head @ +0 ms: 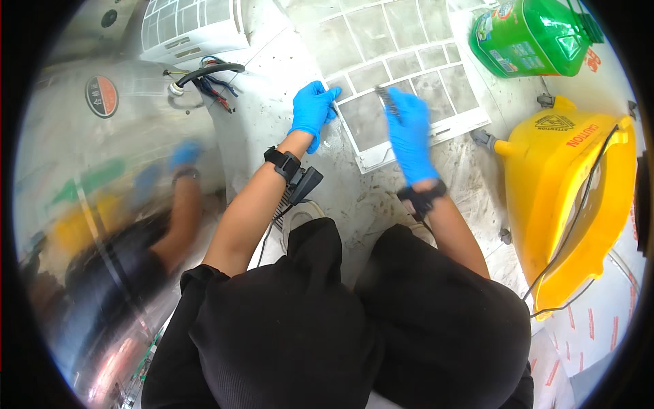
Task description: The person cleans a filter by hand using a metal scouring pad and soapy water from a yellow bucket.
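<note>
A white-framed mesh air filter panel (368, 120), grey with dust, lies on the dirty tiled floor in front of me. My left hand (312, 110), in a blue glove, grips the filter's left edge between thumb and fingers. My right hand (410, 133), gloved too and blurred, is closed around a small dark brush (389, 102) over the middle of the same panel. Under or against its far side lies a further pale mesh filter (329, 43); how the two overlap is hard to tell.
At the far right stands a green plastic jug (531, 38). A yellow mop bucket (541, 153) on casters is at my right, a cable over it. To my left are a shiny metal cylinder (153, 133), loose wires (212, 82) and another white filter panel (189, 25).
</note>
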`<state>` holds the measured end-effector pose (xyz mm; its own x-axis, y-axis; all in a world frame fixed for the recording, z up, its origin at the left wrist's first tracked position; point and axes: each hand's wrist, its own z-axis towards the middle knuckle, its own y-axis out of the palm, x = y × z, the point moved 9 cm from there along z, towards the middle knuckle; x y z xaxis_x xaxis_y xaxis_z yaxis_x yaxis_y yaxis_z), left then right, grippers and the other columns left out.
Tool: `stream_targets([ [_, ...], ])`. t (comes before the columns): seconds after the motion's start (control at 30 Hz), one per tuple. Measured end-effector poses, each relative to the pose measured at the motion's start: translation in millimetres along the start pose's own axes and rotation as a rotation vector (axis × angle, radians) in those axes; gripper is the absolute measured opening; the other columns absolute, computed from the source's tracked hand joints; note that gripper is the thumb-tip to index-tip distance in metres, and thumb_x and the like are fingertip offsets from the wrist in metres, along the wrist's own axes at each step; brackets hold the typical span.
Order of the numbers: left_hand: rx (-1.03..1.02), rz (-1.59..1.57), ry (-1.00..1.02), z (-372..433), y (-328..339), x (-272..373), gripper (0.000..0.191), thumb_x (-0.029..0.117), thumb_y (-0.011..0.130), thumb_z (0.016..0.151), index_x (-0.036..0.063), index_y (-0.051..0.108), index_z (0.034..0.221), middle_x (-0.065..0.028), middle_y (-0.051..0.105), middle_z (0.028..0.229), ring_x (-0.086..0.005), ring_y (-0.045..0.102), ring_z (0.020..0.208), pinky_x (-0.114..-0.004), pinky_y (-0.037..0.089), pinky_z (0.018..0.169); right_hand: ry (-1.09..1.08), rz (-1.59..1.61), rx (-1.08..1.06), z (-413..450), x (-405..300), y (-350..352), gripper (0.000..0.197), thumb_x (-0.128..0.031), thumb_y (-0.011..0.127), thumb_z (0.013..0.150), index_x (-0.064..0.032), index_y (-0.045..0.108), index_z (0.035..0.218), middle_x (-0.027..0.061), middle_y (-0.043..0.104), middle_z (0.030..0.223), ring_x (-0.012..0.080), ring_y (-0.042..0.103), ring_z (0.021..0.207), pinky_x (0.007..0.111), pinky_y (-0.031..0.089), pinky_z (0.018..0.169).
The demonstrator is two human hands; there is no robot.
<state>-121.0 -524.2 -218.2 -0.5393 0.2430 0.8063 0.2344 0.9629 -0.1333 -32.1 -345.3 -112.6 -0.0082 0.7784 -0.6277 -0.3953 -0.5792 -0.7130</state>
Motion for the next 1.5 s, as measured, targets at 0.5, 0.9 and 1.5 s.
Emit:
stream_targets([
  [0.5,0.077,0.007,0.032,-1,5,-5,0.024,0.010,0.064,0.086,0.0048,0.046,0.070,-0.0060,0.052,0.058,-0.0135,0.053,0.041,-0.027,0.041,0.037,-0.396,-0.001,-0.518,-33,-24,74,0.027,-0.002,0.055,0.081,-0.0073,0.062,0.105,0.0113,0.051,0.078,0.0287,0.049,0.078,0.039,0.045,0.068],
  [0.9,0.160,0.205,0.256,-4,-10,6,0.036,0.020,0.063,0.087,0.0045,0.041,0.063,-0.0067,0.053,0.061,-0.0114,0.062,0.068,-0.030,0.050,0.058,0.529,0.569,0.116,10,101,-23,0.025,0.002,0.064,0.082,-0.0038,0.068,0.105,0.0041,0.067,0.091,0.0077,0.059,0.074,0.021,0.049,0.068],
  [1.5,-0.171,-0.446,0.020,-47,20,37,0.039,0.027,0.047,0.096,-0.0051,0.055,0.118,-0.0195,0.063,0.108,-0.0298,0.067,0.086,-0.037,0.058,0.071,0.571,0.377,0.006,-18,77,-12,0.018,-0.003,0.058,0.083,-0.0069,0.064,0.099,0.0136,0.049,0.072,0.0290,0.054,0.065,0.038,0.048,0.062],
])
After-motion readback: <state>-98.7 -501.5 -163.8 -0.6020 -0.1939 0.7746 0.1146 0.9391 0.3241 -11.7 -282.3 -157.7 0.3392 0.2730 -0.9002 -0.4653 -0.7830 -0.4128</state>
